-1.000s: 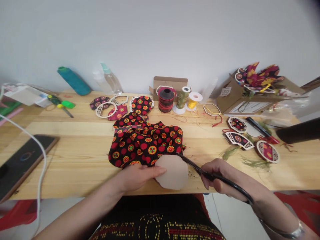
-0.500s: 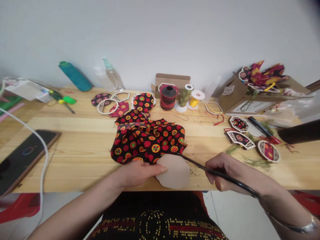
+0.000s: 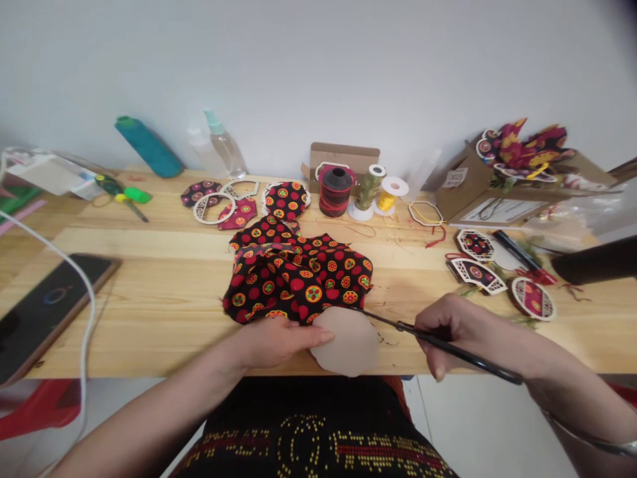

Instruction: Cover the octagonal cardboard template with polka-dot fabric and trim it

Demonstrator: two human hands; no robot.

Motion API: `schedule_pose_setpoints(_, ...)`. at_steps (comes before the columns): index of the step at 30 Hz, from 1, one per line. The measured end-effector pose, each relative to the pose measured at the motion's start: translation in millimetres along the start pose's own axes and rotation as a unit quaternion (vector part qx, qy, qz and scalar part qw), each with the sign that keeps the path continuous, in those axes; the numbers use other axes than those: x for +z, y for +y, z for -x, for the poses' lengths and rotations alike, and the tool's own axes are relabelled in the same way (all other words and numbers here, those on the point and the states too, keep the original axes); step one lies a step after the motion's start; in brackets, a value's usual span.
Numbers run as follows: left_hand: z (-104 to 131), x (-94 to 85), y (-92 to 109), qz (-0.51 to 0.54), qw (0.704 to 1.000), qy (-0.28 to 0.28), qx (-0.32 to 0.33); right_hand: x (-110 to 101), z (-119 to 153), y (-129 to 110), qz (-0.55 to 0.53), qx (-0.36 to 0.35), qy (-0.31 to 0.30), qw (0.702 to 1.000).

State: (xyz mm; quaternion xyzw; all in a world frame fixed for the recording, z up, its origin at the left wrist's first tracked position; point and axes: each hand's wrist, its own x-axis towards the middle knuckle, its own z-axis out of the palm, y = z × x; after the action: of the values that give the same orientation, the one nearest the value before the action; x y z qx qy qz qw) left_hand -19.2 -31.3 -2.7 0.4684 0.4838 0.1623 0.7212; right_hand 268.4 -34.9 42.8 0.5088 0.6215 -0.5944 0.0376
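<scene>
The left hand pinches a pale, flat, rounded card with a gently wavy edge, its thumb lying on the card's upper face near the left edge and its fingers underneath. The card is held at the front edge of the light wooden desk, just below a crumpled black cloth printed with red dots and yellow-ringed flowers; the card's top edge overlaps the cloth. The right hand is closed around the handles of black metal scissors, whose blades point left and reach the place where the cloth meets the card's upper right edge. Whether the blades are parted is too small to tell.

Behind the cloth lies a round flower-printed black piece on a white backing, with a thin white ring frame to its left. Farther right stand a black spool wound with dark red cord, an olive-green thread spool and a white spool of yellow thread, in front of an open brown cardboard box. At the right, a larger cardboard box holding patterned fabric pieces sits behind several white-framed ornaments. At the left lie a dark smartphone, crossed by a white cable, and a green-handled screwdriver.
</scene>
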Motion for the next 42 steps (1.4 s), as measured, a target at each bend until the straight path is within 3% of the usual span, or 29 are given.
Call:
schedule_pose_setpoints(16,1,-0.6,-2,-0.031,0.999,-0.001,-0.037,-5,-4,4,0.019,-0.057,-0.036,0.998)
schedule_pose_setpoints(30,-1,-3.7,-10,-0.044,0.998,0.000,-0.034,-4,-12,4,0.020,-0.026,-0.042,0.999)
schedule_pose_setpoints(36,0,-0.4,-5,-0.001,1.000,-0.001,-0.028,-10,-5,-4,0.061,-0.067,-0.060,0.994)
schedule_pose_setpoints(42,-1,-2.6,-8,-0.033,0.999,-0.006,-0.034,-7,-5,-8,0.074,-0.098,-0.057,0.991)
